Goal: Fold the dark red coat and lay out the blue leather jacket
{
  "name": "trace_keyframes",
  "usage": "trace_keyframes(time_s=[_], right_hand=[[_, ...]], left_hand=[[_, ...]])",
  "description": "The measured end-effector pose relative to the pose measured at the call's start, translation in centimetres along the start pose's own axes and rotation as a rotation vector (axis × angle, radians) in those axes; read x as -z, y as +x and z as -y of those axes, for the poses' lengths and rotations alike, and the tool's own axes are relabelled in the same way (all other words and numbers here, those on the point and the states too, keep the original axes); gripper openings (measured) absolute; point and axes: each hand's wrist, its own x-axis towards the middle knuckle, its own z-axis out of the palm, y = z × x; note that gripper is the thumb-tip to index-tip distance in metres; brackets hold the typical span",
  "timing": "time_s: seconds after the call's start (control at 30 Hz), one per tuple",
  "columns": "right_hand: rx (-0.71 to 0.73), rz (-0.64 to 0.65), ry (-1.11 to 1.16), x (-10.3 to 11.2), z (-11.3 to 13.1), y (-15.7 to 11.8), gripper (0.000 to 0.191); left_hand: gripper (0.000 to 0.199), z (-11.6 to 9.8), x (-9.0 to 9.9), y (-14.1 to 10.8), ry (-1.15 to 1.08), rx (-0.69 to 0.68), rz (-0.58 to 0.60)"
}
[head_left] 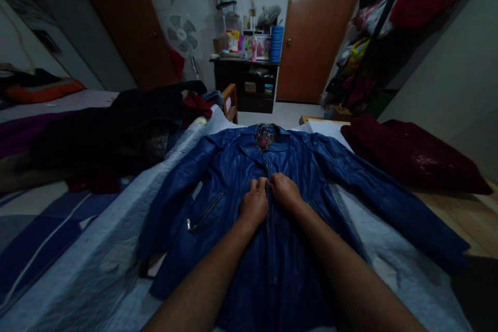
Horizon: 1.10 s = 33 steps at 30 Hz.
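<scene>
A blue leather jacket (307,249) lies front side up in front of me, its sleeves spread to both sides and its collar away from me. My left hand (254,199) is closed on the jacket's front edge beside the zipper (268,223). Close against it, my right hand (285,191) pinches the front at the zipper, on the opposite edge. The small part between my fingertips is hidden. A patterned lining (265,136) shows inside the collar. On the left front, a zipped pocket (206,212) has a shiny pull.
Under the jacket is a light bed cover (116,259). Dark clothes (105,129) are heaped on the left. A maroon folded cloth (412,155) lies at right. Beyond stand a fan (182,33), a dark cabinet (245,83) and a wooden door (317,31).
</scene>
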Motion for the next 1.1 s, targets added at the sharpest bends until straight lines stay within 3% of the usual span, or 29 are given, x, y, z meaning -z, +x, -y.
trace_keyframes(time_s=[0.13,0.3,0.57,1.1], right_hand=[[-0.009,-0.027,-0.012,0.1,0.0,-0.2,0.016],[-0.026,-0.054,-0.025,0.0,-0.1,0.1,0.014],[-0.039,-0.067,-0.042,0.0,-0.6,1.7,0.015],[-0.033,-0.07,-0.064,0.4,-2.0,6.2,0.018]], left_hand=[[0.031,0.2,-0.3,-0.2,0.026,-0.049,0.017],[0.052,0.4,-0.6,0.0,-0.005,-0.055,-0.008],[0.051,-0.3,-0.7,-0.1,0.105,-0.004,0.058],[0.053,-0.6,-0.8,-0.2,0.162,-0.005,0.071]])
